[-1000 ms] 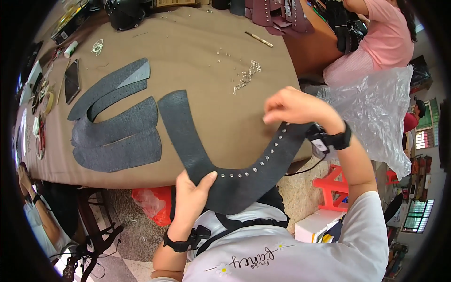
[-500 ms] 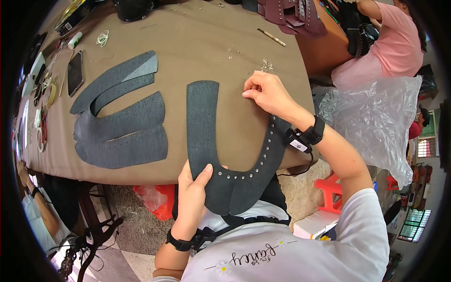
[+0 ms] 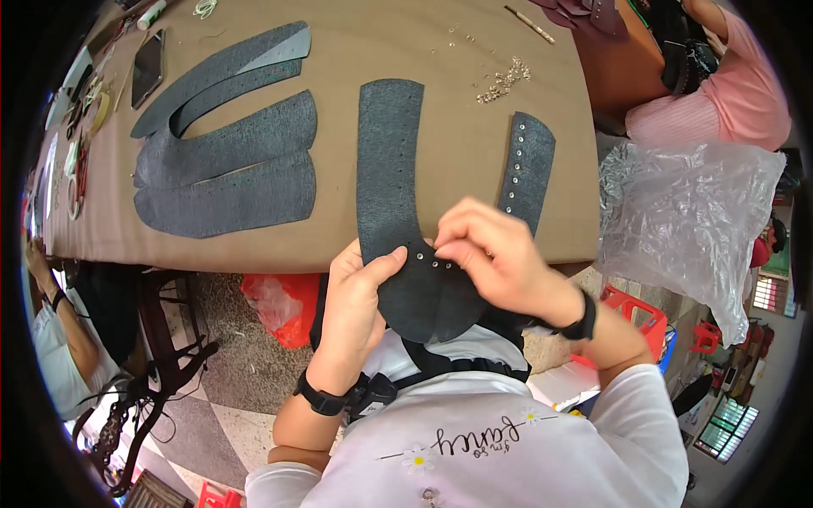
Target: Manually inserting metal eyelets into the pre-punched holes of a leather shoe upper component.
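A dark U-shaped leather-like collar piece (image 3: 388, 161) lies partly on the table, its curved end hanging over the near edge. My left hand (image 3: 349, 288) grips that curve on its left side, thumb on top and fingers underneath. Small metal studs run up the right arm of the U and along the curve. Over the curve, my right hand (image 3: 495, 258) is closed in a pinch, its fingertips beside the leftmost studs. Whatever may be between those fingertips is hidden. A scatter of loose studs (image 3: 506, 82) lies beyond the U's opening.
More dark cut pieces (image 3: 229, 195) lie on the left of the brown-covered table (image 3: 330, 51), with a phone (image 3: 148, 68) behind. A pen-like tool (image 3: 529, 24) lies at the back. Clear plastic sheeting (image 3: 686, 220) hangs at right; a person in pink (image 3: 737, 102) sits beyond.
My right hand has moved from beside the loose studs toward me, down to the collar piece's curve. My left hand still holds the piece. The whole view has shifted, with the table higher in it.
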`<move>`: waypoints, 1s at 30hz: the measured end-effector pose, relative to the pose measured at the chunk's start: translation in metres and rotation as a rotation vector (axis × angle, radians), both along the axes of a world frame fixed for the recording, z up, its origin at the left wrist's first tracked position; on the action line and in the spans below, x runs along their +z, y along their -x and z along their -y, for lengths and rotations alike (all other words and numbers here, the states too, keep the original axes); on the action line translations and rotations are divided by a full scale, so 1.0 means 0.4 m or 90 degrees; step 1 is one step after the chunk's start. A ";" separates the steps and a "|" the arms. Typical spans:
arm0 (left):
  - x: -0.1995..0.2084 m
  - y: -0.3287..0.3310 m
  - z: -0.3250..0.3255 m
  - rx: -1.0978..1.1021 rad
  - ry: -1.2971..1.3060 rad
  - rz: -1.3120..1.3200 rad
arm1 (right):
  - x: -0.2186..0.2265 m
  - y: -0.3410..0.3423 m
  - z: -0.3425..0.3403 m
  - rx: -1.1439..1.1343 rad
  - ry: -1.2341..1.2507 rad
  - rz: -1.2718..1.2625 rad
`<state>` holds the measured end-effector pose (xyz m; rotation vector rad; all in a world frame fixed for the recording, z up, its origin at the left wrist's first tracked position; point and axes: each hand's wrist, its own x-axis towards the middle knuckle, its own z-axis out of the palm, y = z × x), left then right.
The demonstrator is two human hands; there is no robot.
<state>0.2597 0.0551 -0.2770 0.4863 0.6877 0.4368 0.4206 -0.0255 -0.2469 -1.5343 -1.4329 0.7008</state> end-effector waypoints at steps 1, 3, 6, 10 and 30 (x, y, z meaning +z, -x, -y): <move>-0.001 0.002 0.002 0.008 -0.006 0.029 | -0.021 0.028 0.003 -0.034 -0.035 0.020; -0.003 0.005 0.005 0.007 0.010 -0.006 | -0.051 0.052 0.007 -0.075 -0.099 0.107; -0.003 0.007 0.008 0.004 0.031 -0.015 | -0.085 0.065 -0.004 -0.107 -0.193 0.212; -0.004 0.012 0.005 0.006 0.056 -0.005 | -0.108 0.066 -0.016 -0.102 -0.224 0.243; -0.006 0.012 0.003 -0.038 0.027 -0.039 | -0.096 0.040 -0.011 -0.029 -0.161 0.273</move>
